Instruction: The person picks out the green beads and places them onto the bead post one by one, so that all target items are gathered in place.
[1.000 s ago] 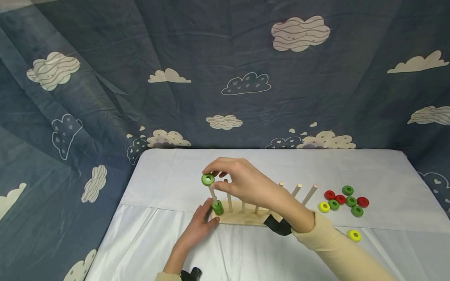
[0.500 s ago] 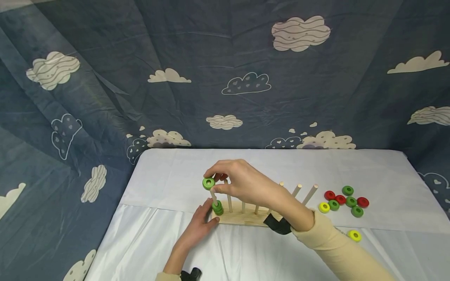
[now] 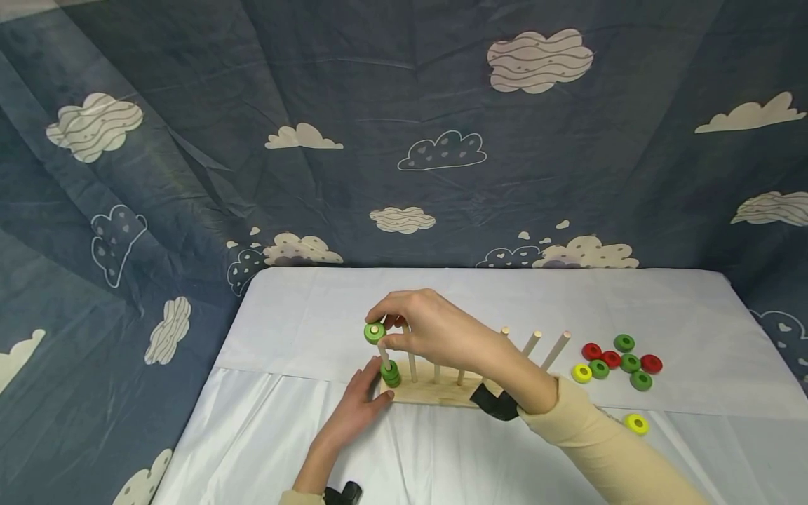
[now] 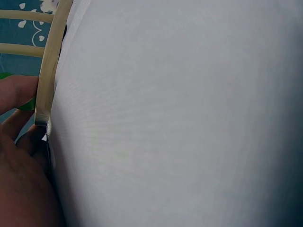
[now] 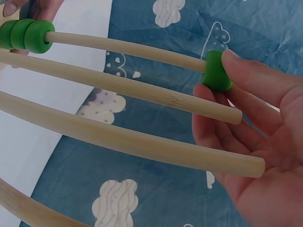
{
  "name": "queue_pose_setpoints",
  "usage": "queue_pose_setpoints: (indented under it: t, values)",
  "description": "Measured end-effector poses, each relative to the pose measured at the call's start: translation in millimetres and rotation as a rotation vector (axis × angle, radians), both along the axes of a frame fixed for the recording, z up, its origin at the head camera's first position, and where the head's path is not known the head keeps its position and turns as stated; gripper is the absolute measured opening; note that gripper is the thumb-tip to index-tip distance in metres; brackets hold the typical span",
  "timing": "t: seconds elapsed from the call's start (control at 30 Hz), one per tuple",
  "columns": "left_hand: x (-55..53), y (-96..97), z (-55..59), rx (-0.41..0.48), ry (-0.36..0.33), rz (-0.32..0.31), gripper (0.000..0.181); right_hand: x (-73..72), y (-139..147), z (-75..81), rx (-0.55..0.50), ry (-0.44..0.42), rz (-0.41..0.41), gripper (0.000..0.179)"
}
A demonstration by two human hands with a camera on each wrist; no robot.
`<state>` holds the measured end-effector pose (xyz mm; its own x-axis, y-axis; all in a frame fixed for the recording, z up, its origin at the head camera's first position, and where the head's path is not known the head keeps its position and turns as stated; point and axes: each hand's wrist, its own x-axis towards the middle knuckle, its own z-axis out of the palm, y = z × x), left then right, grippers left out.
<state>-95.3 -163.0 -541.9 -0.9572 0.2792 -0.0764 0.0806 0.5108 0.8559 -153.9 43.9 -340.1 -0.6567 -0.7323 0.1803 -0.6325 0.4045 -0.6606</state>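
Observation:
A wooden peg rack (image 3: pixel 429 395) stands on the white cloth with a row of upright pegs. Its left end is held by my left hand (image 3: pixel 357 405), thumb in front and fingers behind. My right hand (image 3: pixel 429 324) pinches a green ring (image 5: pixel 217 71) between thumb and fingers at the top of the leftmost peg (image 5: pixel 128 48). The peg's tip shows in the ring's hole in the head view. Lower on the same peg sits a short stack of green rings (image 5: pixel 31 36), down by the base. The right forearm covers part of the rack.
Loose green rings (image 3: pixel 641 381), red rings (image 3: pixel 652 363) and a yellow ring (image 3: pixel 581 372) lie grouped right of the rack. Another yellow ring (image 3: pixel 636 423) lies nearer the front. Bare pegs (image 3: pixel 557 351) rise close beside the right hand and forearm. A dark cloud-print curtain (image 3: pixel 404 175) hangs behind.
My right hand has lowered slightly, and the green ring has come down onto the leftmost peg's tip, which now shows in its hole. The left hand stays put.

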Motion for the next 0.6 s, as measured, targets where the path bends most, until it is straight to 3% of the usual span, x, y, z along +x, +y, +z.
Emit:
queue_pose_setpoints:
  t: [0.6]
  values:
    - [-1.0, 0.6, 0.3, 0.003, -0.009, 0.004, 0.066, 0.7, 1.8, -1.7, -0.013, -0.012, 0.027, 0.031]
